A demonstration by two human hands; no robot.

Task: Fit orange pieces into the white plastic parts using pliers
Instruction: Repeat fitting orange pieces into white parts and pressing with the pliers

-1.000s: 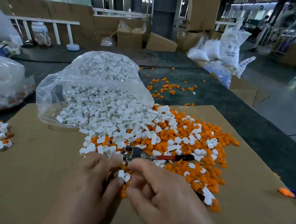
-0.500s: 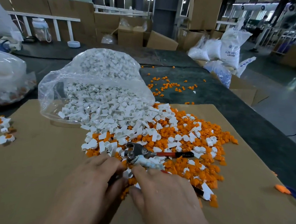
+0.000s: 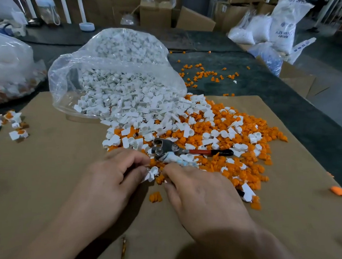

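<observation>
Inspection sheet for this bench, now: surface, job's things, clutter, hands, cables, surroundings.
Surface: cardboard sheet over a dark table.
Job's things: white parts spill from a clear bag onto orange pieces; pliers lie on the pile, handle pointing right.
Clutter: assembled pieces at the left edge; stray orange bits on the table; a second bag far left.
Grippers: left hand pinches a white part; right hand fingers curl beside it, their hold hidden.
Cables: nothing seen.
Surroundings: cardboard boxes and white sacks behind.
</observation>
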